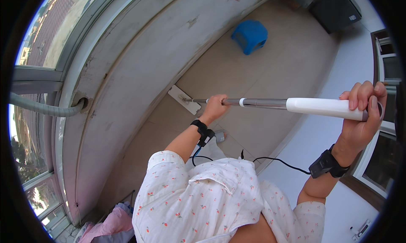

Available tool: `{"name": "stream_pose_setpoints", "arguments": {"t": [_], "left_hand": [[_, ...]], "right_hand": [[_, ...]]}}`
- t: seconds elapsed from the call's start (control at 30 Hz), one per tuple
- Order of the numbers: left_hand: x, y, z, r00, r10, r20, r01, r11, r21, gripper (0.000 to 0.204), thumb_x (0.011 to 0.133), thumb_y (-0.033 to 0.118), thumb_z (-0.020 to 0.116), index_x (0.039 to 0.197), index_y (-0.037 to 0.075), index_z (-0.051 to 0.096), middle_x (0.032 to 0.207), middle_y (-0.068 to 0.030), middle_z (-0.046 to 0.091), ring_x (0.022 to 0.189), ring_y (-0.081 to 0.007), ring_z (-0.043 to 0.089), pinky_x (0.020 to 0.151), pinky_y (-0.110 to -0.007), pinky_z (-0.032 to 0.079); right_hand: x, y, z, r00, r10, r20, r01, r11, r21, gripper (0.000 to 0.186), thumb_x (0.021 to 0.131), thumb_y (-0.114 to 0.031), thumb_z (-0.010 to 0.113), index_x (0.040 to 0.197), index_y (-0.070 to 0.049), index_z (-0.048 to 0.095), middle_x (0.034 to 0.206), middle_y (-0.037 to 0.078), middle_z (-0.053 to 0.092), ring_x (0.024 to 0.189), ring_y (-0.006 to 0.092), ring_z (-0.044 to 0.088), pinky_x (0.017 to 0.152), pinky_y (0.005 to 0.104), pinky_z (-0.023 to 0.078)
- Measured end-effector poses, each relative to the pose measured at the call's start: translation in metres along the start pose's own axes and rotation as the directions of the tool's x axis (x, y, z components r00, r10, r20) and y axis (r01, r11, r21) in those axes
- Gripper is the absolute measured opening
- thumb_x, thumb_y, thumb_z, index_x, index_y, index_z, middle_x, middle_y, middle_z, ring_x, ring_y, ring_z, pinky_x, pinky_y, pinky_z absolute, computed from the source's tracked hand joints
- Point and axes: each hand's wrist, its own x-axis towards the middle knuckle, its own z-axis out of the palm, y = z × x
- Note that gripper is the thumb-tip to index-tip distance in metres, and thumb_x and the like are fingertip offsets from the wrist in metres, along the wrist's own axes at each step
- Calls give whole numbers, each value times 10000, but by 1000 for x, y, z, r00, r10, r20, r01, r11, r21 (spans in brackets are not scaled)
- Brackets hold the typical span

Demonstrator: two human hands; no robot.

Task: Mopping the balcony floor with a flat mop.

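A flat mop [262, 103] with a metal pole and a white grip crosses in front of me, its grip end at the right. My left hand [216, 107] is wrapped round the pole's middle, nearer the mop head. At the other end, my right hand [364, 102] has its fingers curled over the end of the white grip. The pale rectangular mop head [182, 100] is on the tiled floor beside the foot of the left wall. Its underside is hidden.
A blue plastic stool [250, 35] stands farther along the floor [287, 56]. Beyond it is a dark box-shaped thing [336, 10]. A stained wall [139, 69] with windows runs along the left, where a grey hose [46, 107] enters a hole. Clothes [112, 224] lie at the lower left.
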Motion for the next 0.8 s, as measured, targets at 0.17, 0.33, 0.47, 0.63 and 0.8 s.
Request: {"name": "stream_pose_setpoints", "arguments": {"t": [0.17,0.33,0.47,0.63,0.8], "left_hand": [[-5,7,3,999,47,-27,-44,996,75,109,668,103,608,693,29,531,704,-178,538,680,-347,528,590,-387,410],[-6,53,32,967,253,34,-255,963,93,67,664,91,585,710,45,577,709,-150,575,715,-345,560,613,-409,439],[25,93,78,900,411,143,-406,912,-65,65,668,88,574,718,46,575,717,-138,585,745,-338,556,634,-417,435],[74,93,123,876,431,215,-416,902,-114,61,672,74,557,724,44,571,715,-149,576,769,-355,543,653,-432,428],[108,71,133,879,423,220,-406,906,-122,57,680,68,543,722,38,566,738,-161,583,783,-376,535,677,-447,422]], "right_hand": [[-24,-25,2,994,-76,73,73,996,46,188,839,-141,436,1010,-63,421,668,32,393,576,122,428,625,352,473],[-76,-84,-41,955,-204,-215,213,977,19,95,843,-116,436,862,-96,346,659,18,350,565,96,382,590,314,383],[-105,-119,-64,889,-363,-279,304,924,-233,112,798,-88,466,842,-79,364,621,32,369,565,107,430,609,312,404],[-120,-94,-38,835,-379,-399,223,896,-384,75,802,-94,436,860,-61,403,614,43,399,564,117,459,615,325,428],[-109,-46,-19,933,-288,-216,220,931,-292,138,804,-89,419,931,-51,456,611,51,422,521,140,461,609,346,434]]}}
